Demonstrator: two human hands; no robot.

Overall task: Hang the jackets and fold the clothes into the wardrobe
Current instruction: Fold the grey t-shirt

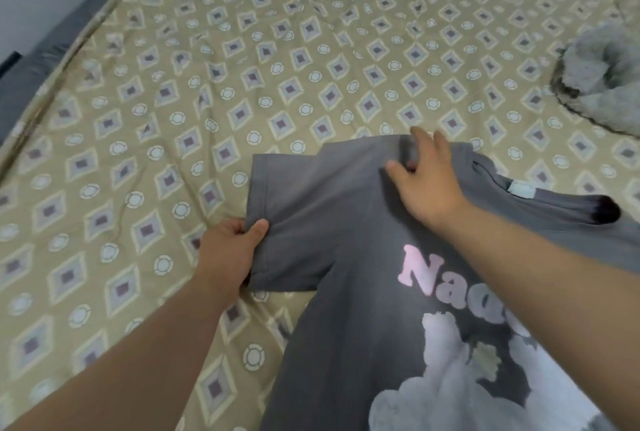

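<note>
- A grey T-shirt point(346, 209) is lying print-side up on a patterned bedspread point(242, 67), under and between the two hands, with its body running back toward the person.
- The left hand point(227, 254) is gripping the hem of the shirt's short sleeve point(294, 222): the thumb is lying on top of the cloth and the other fingers are curling underneath the edge.
- The sleeve is stretching out flat from the left hand across to the right hand.
- The right hand point(427, 181) is resting palm down on the shoulder of the shirt, its fingers spread and reaching to the far edge of the cloth, its thumb pointing toward the left hand; it is pressing rather than clasping.
- The two hands are working well apart, the right one farther from the person than the left, with the whole sleeve between them.
- Just to the right of the right hand, the neckline point(491, 174) is showing a small white label point(521, 190).
- Pink lettering point(420, 273) is running across the chest just on the near side of the right wrist, partly hidden by the right forearm.
- Below the lettering, nearer the person than either hand, a pale cloud-like print point(446, 385) is filling the front of the shirt.
- Well beyond the right hand and to its right, a fluffy grey heap point(602, 80) is sitting on the bedspread; what it is cannot be told.
- Far off beyond the left hand, a dark grey edge point(48, 49) is bordering the bedspread.
</note>
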